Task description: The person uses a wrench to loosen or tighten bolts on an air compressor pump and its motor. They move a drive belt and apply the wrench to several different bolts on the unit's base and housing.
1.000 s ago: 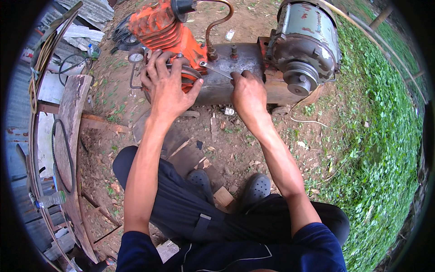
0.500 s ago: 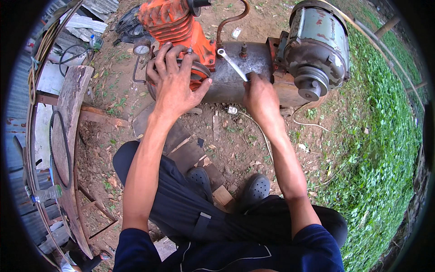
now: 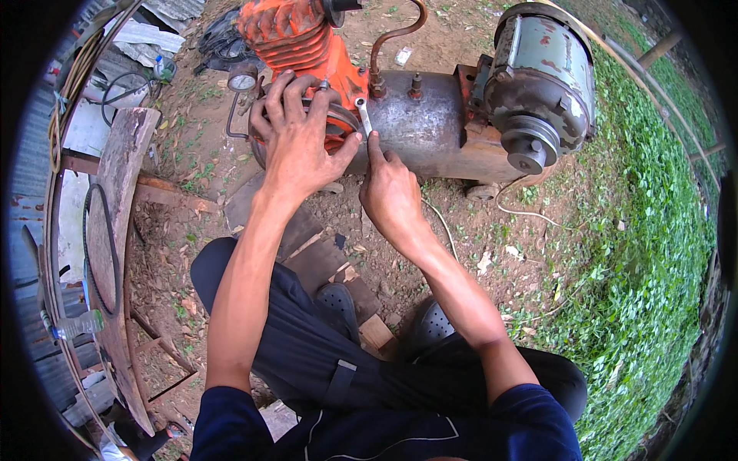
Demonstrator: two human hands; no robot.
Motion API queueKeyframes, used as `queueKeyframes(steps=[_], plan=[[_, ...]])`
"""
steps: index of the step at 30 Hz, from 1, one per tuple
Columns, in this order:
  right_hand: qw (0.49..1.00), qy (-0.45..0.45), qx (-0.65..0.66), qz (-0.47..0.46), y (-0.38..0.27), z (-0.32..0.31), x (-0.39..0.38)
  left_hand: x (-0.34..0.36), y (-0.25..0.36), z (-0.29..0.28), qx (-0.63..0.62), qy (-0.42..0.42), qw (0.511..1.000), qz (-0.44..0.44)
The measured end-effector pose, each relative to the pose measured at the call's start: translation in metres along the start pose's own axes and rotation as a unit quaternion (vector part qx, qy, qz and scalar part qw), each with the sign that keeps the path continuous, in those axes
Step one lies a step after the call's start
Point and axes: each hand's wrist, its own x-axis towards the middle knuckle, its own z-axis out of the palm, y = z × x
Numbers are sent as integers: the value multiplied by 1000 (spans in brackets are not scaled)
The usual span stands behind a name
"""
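Note:
My left hand (image 3: 300,157) spreads its fingers over the pulley wheel (image 3: 344,123) on the front of the orange compressor pump (image 3: 296,42), gripping it with the thumb at its right edge. The palm hides much of the wheel. My right hand (image 3: 393,192) holds a silver wrench (image 3: 364,117), index finger stretched along its shank. The wrench's ring end is at the pump's lower right base, beside the wheel. Whether it sits on a bolt I cannot tell. Under the pump lies the grey metal tank (image 3: 423,119).
A grey-green motor (image 3: 542,77) with a stepped pulley (image 3: 530,146) stands on the tank's right end. A pressure gauge (image 3: 242,78) juts out left of the pump, and a curved copper pipe (image 3: 377,50) rises from the tank. At left, a black belt (image 3: 87,246) hangs on a wooden plank (image 3: 131,169).
My right hand has moved left with the wrench, bringing its ring end from above the tank down to the pump's base. My left hand stays on the pulley wheel.

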Motion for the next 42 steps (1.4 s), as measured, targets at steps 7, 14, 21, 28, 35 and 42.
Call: queueKeyframes(steps=[7, 14, 21, 28, 35, 42], plan=[[997, -51, -44, 50, -27, -4, 8, -1, 1, 3, -3, 18, 1000, -3], [992, 7, -127, 5, -20, 24, -1, -1, 3, 2, -12, 12, 1000, -22], [967, -16, -248, -63, 24, -34, 13, 4, 6, 0, -19, 11, 999, -44], [940, -25, -317, -123, -1, -94, 10, 23, 22, 1, -160, 169, 972, -37], [896, 101, -386, -194, -6, -234, -18, 41, 45, 27, -348, 189, 918, -26], [905, 91, -404, -99, 2, -318, 0, 73, 114, 53, -540, 110, 831, -77]])
